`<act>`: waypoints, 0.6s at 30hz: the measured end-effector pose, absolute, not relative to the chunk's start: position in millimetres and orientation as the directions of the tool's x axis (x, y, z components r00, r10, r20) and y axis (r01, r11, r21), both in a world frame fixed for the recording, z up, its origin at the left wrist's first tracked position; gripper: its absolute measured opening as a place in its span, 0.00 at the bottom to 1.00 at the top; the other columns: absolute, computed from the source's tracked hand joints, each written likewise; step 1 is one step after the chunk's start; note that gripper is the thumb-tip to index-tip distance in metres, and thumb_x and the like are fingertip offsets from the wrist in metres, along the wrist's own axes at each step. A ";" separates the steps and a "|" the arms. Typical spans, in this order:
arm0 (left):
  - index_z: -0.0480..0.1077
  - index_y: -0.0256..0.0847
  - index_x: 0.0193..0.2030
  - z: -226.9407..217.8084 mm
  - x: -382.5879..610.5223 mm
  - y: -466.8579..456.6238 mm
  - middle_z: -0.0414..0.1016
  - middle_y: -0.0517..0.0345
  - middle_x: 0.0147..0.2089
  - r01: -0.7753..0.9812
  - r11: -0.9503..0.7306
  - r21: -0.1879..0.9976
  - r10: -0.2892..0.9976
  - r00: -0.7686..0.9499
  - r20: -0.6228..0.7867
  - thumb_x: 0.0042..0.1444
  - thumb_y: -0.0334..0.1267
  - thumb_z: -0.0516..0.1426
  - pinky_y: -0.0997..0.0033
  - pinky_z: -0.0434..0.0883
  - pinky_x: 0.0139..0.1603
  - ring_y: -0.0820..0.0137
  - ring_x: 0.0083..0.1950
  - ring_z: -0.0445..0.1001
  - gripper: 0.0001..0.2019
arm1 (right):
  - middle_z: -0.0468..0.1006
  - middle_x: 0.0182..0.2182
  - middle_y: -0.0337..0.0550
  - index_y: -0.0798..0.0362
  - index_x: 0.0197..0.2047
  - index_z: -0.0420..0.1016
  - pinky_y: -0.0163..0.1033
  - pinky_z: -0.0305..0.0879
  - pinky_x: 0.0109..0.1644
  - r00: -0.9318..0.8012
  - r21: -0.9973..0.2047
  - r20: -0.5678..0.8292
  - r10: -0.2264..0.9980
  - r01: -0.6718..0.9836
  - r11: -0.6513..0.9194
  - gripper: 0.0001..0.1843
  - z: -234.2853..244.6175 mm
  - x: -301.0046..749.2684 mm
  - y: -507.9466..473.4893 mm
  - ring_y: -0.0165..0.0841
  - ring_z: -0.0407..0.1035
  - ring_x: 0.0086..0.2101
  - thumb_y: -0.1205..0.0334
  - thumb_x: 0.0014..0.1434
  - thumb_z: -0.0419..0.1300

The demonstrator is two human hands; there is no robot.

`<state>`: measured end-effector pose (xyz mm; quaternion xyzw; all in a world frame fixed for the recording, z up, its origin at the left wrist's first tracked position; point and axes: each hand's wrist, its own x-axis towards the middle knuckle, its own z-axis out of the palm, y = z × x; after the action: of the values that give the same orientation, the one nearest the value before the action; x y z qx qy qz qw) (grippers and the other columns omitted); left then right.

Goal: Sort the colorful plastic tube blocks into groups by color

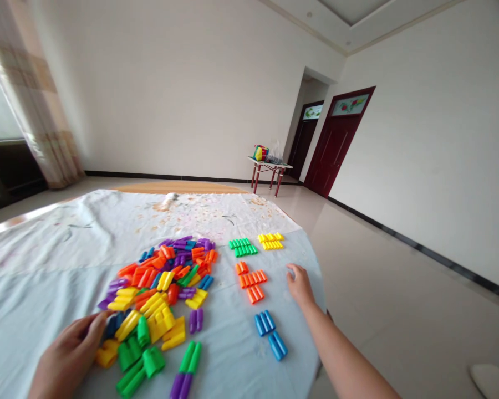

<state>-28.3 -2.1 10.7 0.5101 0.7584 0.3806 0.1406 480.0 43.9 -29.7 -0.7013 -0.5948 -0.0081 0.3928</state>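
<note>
My left hand (72,352) is at the near left edge of a heap of plastic tube-shaped building blocks (158,307). Its thumb and forefinger are closed at a dark blue block (115,322), partly hidden by the fingers. My right hand (300,284) hovers at the table's right side with slightly bent fingers and nothing visible in them. Just left of it lie orange blocks (253,279) in short rows. Green blocks (243,247) and yellow blocks (270,241) lie farther back, and blue blocks (265,323) nearer. A green-and-purple joined piece (186,370) lies at the front.
A pale blue and floral cloth (220,332) covers the table, its right edge dropping off beside my right forearm. Across the room stands a small table (270,163) with a colourful bag (260,153). A dark red door (336,144) is behind it.
</note>
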 end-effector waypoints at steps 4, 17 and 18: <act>0.74 0.45 0.33 20.8 -25.3 -5.0 0.80 0.55 0.35 0.559 0.243 0.793 0.888 -0.457 0.050 0.41 0.59 0.50 0.63 0.71 0.38 0.56 0.39 0.76 0.24 | 0.77 0.44 0.53 0.58 0.45 0.75 0.45 0.62 0.55 0.283 -0.492 0.480 0.830 0.871 -0.012 0.16 -34.6 478.8 45.5 0.41 0.68 0.48 0.71 0.54 0.52; 0.73 0.44 0.37 -10.5 -44.4 10.7 0.78 0.54 0.37 0.632 0.253 0.732 0.918 -0.395 0.024 0.44 0.61 0.47 0.66 0.68 0.40 0.60 0.40 0.75 0.26 | 0.77 0.44 0.48 0.56 0.44 0.76 0.40 0.59 0.55 0.222 -0.331 0.467 0.856 0.941 -0.063 0.15 -35.1 477.8 45.5 0.38 0.67 0.48 0.72 0.56 0.52; 0.73 0.44 0.36 -15.3 -47.5 12.8 0.78 0.55 0.38 0.631 0.241 0.737 0.920 -0.390 0.033 0.44 0.61 0.48 0.66 0.68 0.41 0.60 0.40 0.75 0.25 | 0.77 0.45 0.48 0.56 0.44 0.76 0.40 0.59 0.55 0.220 -0.323 0.465 0.857 0.944 -0.067 0.15 -34.7 477.6 45.2 0.38 0.67 0.48 0.72 0.56 0.53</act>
<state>-47.5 12.8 -15.3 0.5109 0.7593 0.3442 0.2098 477.6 45.2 -34.7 -0.7265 -0.6198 -0.0755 0.2869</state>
